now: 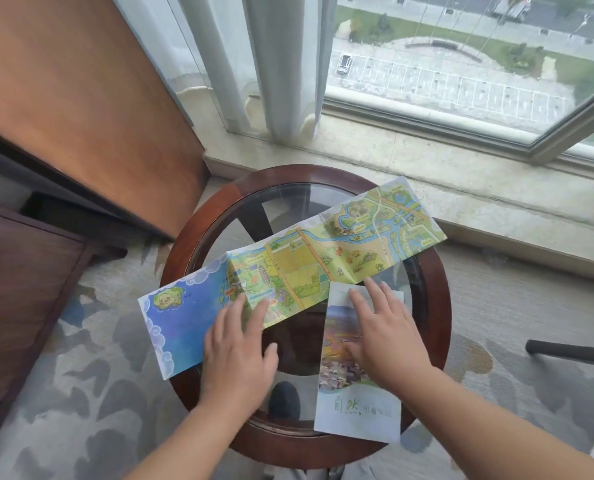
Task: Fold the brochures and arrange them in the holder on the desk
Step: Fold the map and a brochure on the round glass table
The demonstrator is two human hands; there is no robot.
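Resting both hands flat, we have two brochures on the round bench w/ glass top. Our left hand lies on the long map brochure, which is unfolded and runs diagonally across the glass, from its blue sea part at near left to far right, where the end passes over the bench rim. The grip of this hand is apart: fingers straight, tips on the map near its edge, holding nothing. Our right hand rests on the folded brochure, a narrow one w/ a landscape photo and green characters at the bottom. Its near end hangs over the rim toward us; its far end meets the map's near edge. This grip is apart too, fingers spread on the paper. Beyond the bench: stone window sill, white curtain. Left: wooden cabinet. Below: patterned carpet.
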